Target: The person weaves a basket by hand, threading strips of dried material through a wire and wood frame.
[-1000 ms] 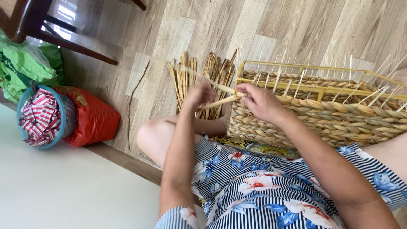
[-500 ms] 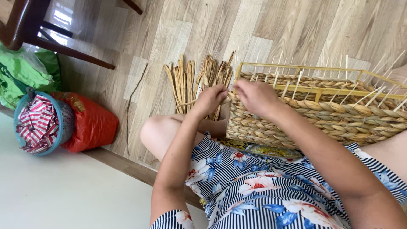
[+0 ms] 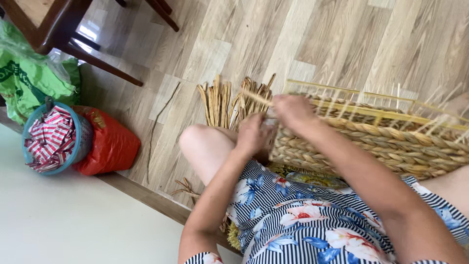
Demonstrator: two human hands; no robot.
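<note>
A half-woven straw basket [image 3: 386, 146] with a thin yellow frame lies across my lap. My right hand [image 3: 292, 110] is closed on a pale straw strand [image 3: 254, 96] at the basket's left end. My left hand [image 3: 253, 133] sits just below it, fingers curled against the basket's corner; whether it grips the same strand is hidden. A bundle of dried straw [image 3: 233, 101] lies on the wooden floor behind both hands. My bare knee [image 3: 201, 144] is to the left of my left hand.
A red bag [image 3: 108, 144] and a teal basket [image 3: 78, 146] of red-and-white striped cloth sit at the left by a green bag [image 3: 30, 82]. Dark chair legs [image 3: 101, 62] stand at the upper left. A loose strand [image 3: 157, 126] lies on the floor.
Both hands have shifted slightly down and closer together at the basket's left end. The strand between them now sticks out to the left, shorter than before.
</note>
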